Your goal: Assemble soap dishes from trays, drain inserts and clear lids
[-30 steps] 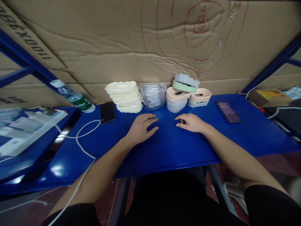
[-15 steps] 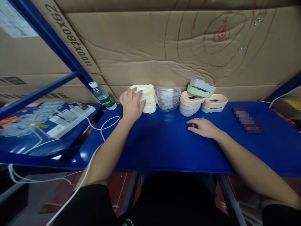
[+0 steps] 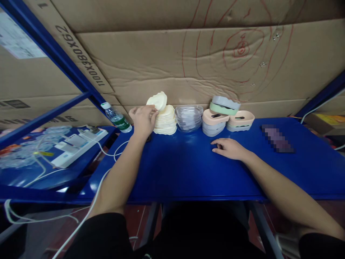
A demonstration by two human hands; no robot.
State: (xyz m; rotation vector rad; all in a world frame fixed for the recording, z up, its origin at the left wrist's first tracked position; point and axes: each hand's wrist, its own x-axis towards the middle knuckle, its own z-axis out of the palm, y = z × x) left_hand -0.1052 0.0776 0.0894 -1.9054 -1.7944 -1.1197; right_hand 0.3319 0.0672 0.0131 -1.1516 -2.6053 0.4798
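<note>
My left hand [image 3: 144, 118] pinches one cream wavy-edged piece [image 3: 159, 101], tilted up above the left part of a stack of similar cream pieces [image 3: 165, 122]. Right of that stack is a pile of clear plastic trays [image 3: 189, 118]. Farther right stand stacked oval pieces in peach, grey and green, with a grey one [image 3: 225, 101] on top and a peach one [image 3: 240, 118] on the shorter pile. My right hand [image 3: 229, 148] rests on the blue table [image 3: 188, 172] in front of these, fingers loosely curled and apart, holding nothing.
A water bottle [image 3: 117, 118] leans at the table's back left, near a white cable. A power strip [image 3: 78, 147] and clear plastic pieces [image 3: 21, 151] lie on the left surface. A blurred dark object [image 3: 277, 138] lies at the right. Cardboard [image 3: 151, 54] stands behind.
My left hand has lifted one cream piece from the stack's top and tilted it up. My right hand stays in about the same place on the table. The view has shifted slightly.
</note>
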